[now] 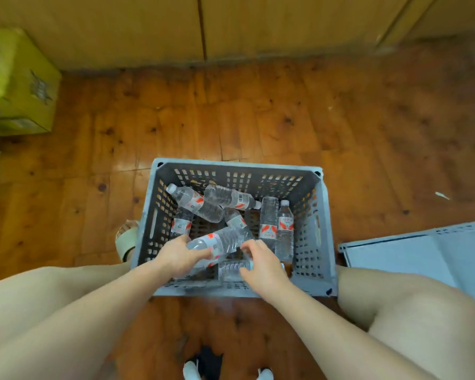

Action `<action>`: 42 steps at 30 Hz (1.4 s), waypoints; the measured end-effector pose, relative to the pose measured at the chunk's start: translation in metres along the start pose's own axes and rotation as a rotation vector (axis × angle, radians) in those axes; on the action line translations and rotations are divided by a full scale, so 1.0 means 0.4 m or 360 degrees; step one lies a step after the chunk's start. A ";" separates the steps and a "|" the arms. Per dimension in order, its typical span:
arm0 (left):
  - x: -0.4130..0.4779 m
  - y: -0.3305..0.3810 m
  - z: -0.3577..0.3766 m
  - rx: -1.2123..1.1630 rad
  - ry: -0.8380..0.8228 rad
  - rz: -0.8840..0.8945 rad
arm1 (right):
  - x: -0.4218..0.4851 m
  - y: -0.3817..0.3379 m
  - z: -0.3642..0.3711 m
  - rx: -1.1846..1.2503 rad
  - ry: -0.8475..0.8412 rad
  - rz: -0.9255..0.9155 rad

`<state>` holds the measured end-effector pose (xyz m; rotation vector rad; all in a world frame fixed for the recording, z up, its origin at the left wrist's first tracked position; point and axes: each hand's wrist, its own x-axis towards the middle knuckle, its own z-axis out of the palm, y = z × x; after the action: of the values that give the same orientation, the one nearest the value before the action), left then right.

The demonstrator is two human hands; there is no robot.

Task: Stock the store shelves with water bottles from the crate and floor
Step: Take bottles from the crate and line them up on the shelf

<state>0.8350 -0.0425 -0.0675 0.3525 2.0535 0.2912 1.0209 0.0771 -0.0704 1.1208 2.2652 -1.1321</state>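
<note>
The left hand (180, 256) gripped a bottle (221, 242) inside the crate (326, 229). The right hand (261, 260) partly hid another bottle (230, 268) (its grip could not be told).

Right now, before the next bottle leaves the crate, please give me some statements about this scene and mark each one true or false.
1. The left hand grips a water bottle that lies on its side in the crate. True.
2. The crate is red. False: it is grey plastic with slotted walls.
3. The crate stands on a table. False: it stands on the wooden floor, between the person's knees.
4. A yellow-green cardboard box sits at the far left of the view. True.
</note>
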 end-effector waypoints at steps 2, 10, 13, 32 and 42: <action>-0.104 0.037 -0.020 0.0070 -0.0032 0.0173 | -0.075 -0.002 -0.016 -0.0133 0.0172 -0.0180; -0.422 0.046 0.005 0.0368 -0.0094 0.0682 | -0.310 0.001 -0.005 -0.0571 0.0664 -0.0578; -0.473 -0.040 0.057 -0.0004 0.0140 0.0757 | -0.377 0.013 0.015 -0.0592 0.0650 -0.0518; -0.640 0.063 0.243 -0.0507 -0.0003 0.1133 | -0.671 0.060 0.027 0.0962 0.0477 -0.0151; -0.695 0.223 0.422 -0.0369 -0.0160 0.1721 | -0.782 0.166 0.021 0.1399 0.1244 0.0096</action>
<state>1.1237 -0.0513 0.1066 1.2807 1.5284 1.1124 1.2655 -0.0593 0.0844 2.2658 2.1890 -2.0192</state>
